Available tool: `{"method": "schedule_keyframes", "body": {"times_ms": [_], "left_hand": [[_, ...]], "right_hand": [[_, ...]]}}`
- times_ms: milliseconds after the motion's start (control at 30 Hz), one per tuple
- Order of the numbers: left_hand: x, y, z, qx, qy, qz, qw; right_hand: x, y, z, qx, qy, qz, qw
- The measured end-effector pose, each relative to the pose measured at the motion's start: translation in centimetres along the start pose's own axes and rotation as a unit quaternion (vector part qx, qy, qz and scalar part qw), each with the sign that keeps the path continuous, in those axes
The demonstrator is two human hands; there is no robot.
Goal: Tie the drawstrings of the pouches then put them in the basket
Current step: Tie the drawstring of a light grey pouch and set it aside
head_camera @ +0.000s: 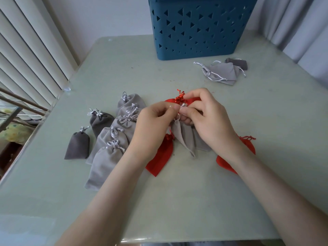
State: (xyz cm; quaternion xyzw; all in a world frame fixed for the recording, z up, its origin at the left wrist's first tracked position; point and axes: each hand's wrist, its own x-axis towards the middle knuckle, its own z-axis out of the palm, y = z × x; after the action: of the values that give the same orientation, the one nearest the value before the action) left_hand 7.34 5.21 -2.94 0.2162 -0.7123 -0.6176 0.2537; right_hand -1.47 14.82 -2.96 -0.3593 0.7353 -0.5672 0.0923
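Both hands meet over the middle of the table (177, 201). The left hand (152, 121) pinches a bit of pale cord between thumb and forefinger, and the right hand (204, 114) is closed on the gathered neck of a light grey pouch (184, 137), whose body hangs down and rests on the table between the wrists. So both are clamped on the same pouch, almost touching each other at the knot.

To do this step well, I judge the neck should be held tight and bunched by the right hand while the left draws the cord through, so that the knot seats right against the gathers and does not slip. A firm, short pull along the cord looks safer than a tug upward, since the velvet is soft and the pouch light.

Tied grey pouches (113, 139) lie in an overlapping group to the left, and red pouches (159, 157) lie under and beside the hands. Farther right, near the blue basket (198, 32), a small heap of pouches (221, 71) has loose cords and looks untied. The basket stands at the far edge; its inside is hidden.

The table is pale green, smooth and a little glossy. White blinds (32, 50) hang at the left, a curtain (301, 23) at the right.
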Motion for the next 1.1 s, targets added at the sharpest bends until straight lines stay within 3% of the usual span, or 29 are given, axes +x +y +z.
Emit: {"method": "schedule_keyframes", "body": {"times_ms": [67, 167, 400, 600, 767, 867, 933, 1033, 1100], "left_hand": [[0.0, -0.1, 0.0, -0.018, 0.005, 0.002, 1.000], [0.0, -0.5, 0.0, -0.022, 0.006, 0.011, 1.000], [-0.2, -0.3, 0.2, 0.005, 0.019, 0.034, 0.999], [-0.1, -0.4, 0.7, 0.072, 0.041, 0.039, 0.996], [-0.4, -0.6, 0.8, 0.174, 0.077, 0.112, 0.975], [-0.5, -0.5, 0.7, 0.191, 0.085, 0.132, 0.969], [-0.2, -0.6, 0.5, 0.154, 0.073, 0.126, 0.977], [0.0, -0.2, 0.2, -0.009, 0.025, 0.084, 0.996], [-0.1, 0.2, 0.4, -0.108, -0.011, 0.063, 0.992]], "right_hand": [[0.1, 0.0, -0.4, 0.065, -0.064, 0.067, 0.994], [-0.1, 0.1, -0.3, 0.084, -0.129, 0.097, 0.983], [-0.2, -0.2, 0.0, 0.099, -0.090, 0.121, 0.984], [-0.2, -0.2, 0.3, -0.071, -0.034, 0.085, 0.993], [-0.1, -0.3, -0.1, 0.063, -0.075, 0.154, 0.983], [0.0, -0.3, -0.5, 0.090, -0.081, 0.143, 0.982], [0.2, -0.5, -0.8, 0.145, -0.085, 0.154, 0.974], [0.2, -1.1, -1.4, 0.297, -0.143, 0.203, 0.922], [0.3, -1.3, -1.8, 0.338, -0.176, 0.222, 0.897]]}}
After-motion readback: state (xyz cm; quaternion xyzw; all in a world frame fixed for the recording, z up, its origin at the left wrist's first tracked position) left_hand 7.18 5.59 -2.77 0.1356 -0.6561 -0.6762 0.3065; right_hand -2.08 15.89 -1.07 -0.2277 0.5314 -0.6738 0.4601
